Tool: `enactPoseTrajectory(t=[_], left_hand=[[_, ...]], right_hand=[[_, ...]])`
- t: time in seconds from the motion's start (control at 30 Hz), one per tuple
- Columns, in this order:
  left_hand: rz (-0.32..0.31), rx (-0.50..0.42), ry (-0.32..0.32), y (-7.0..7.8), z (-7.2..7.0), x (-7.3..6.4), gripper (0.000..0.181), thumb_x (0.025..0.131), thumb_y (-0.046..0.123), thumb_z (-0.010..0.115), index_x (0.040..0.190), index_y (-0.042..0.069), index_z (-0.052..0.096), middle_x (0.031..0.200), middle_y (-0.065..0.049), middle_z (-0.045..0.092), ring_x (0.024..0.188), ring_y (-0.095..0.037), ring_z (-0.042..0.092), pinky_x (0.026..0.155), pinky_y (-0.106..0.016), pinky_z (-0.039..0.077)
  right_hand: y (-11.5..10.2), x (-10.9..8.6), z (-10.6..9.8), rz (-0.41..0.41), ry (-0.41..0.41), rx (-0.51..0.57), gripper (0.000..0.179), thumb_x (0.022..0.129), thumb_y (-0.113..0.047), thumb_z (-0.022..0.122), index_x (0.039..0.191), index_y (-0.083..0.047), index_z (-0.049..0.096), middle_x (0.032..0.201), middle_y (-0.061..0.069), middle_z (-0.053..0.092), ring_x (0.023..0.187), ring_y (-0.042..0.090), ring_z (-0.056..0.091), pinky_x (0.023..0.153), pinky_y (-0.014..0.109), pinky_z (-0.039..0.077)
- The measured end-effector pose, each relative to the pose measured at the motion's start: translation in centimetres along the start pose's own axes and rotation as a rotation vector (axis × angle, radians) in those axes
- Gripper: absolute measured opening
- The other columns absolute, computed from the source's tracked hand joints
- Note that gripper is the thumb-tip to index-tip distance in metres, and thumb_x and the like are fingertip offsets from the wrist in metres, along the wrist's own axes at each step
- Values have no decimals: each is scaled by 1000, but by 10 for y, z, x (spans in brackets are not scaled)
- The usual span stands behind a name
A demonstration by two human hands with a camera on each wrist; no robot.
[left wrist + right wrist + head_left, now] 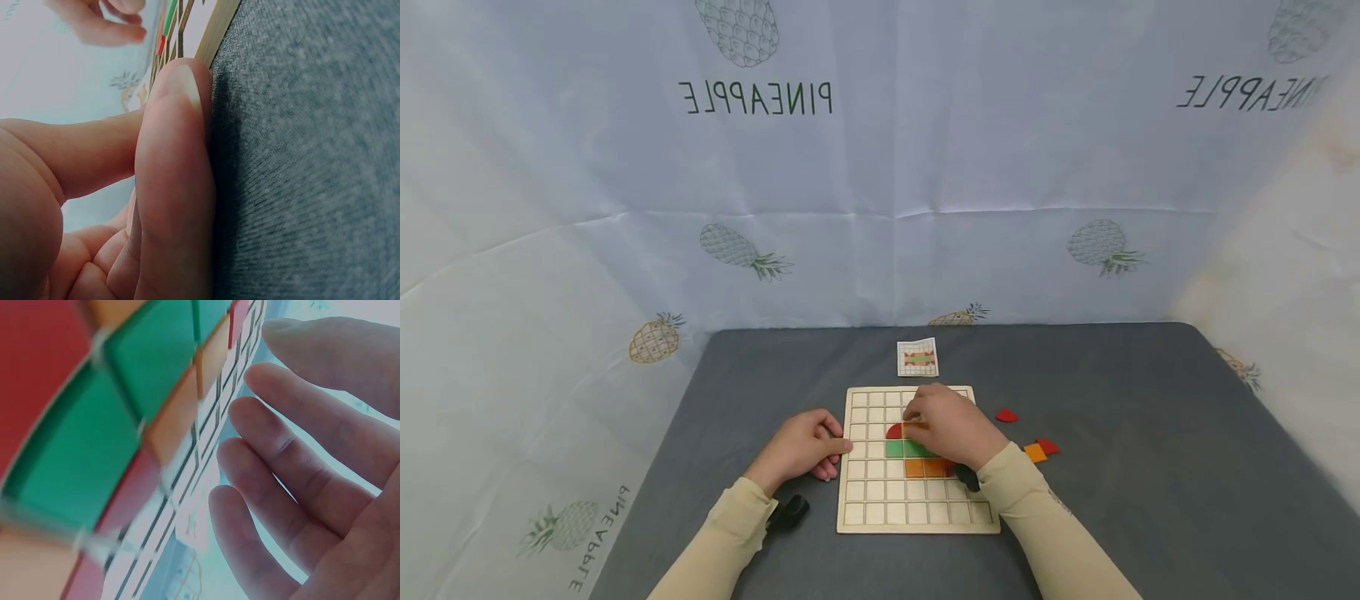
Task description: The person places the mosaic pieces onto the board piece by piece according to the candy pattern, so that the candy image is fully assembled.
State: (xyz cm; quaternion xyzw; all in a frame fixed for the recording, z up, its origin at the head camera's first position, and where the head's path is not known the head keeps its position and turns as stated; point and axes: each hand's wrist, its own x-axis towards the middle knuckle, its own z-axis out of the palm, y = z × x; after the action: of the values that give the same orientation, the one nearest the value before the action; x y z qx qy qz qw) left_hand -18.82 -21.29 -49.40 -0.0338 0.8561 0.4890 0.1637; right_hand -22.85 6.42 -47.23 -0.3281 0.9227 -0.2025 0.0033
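Note:
A pale wooden grid board (876, 504) lies on the table with red, green (895, 448) and orange tiles (925, 468) in its middle cells. My left hand (805, 446) rests at the board's left edge, its thumb (175, 137) touching the rim and the other fingers loosely bent. Over the upper middle of the board is my right hand (951, 423), which covers some tiles from the head view. In the right wrist view its fingers (300, 444) are spread, fairly straight, with nothing between them; whether a fingertip touches the board I cannot tell. Green tiles (81, 456) fill that view's near side.
Behind the board lies a small pattern card (917, 358) printed in red, orange and green. To the right are loose tiles: a red one (1007, 415), an orange square (1035, 452) and another red piece (1048, 447). Pineapple-print cloth (880, 167) hangs around the dark table (1120, 500).

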Motion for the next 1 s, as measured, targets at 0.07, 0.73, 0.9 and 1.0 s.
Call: enactPoseTrajectory(t=[0.07,0.73,0.9,1.0], left_hand=[[-6,3,3,0,1,0,30,93,23,88,106,7,65,75,-9,68,58,-16,71,55,-34,64],[-15,16,12,-2,0,-1,30,93,25,88,106,8,67,77,-9,69,60,-18,72,57,-34,64],[-13,18,12,-3,1,0,31,93,26,88,107,8,67,78,-8,69,60,-17,72,58,-34,64],[-8,18,8,-2,0,-1,31,93,27,88,107,8,67,78,-9,69,60,-18,72,58,-34,65]], right_hand=[[6,-7,-4,23,4,1,7,97,-23,83,102,-17,85,96,-6,69,90,11,59,74,27,56],[95,-78,-49,210,2,-73,21,93,-13,86,113,-15,82,103,-1,70,96,21,66,83,42,63],[103,-78,-49,217,-24,-83,26,93,-13,86,118,-15,82,105,1,71,97,22,65,85,43,63],[107,-80,-48,229,-46,-84,27,93,-15,85,120,-15,81,108,2,71,97,21,64,85,43,62]])
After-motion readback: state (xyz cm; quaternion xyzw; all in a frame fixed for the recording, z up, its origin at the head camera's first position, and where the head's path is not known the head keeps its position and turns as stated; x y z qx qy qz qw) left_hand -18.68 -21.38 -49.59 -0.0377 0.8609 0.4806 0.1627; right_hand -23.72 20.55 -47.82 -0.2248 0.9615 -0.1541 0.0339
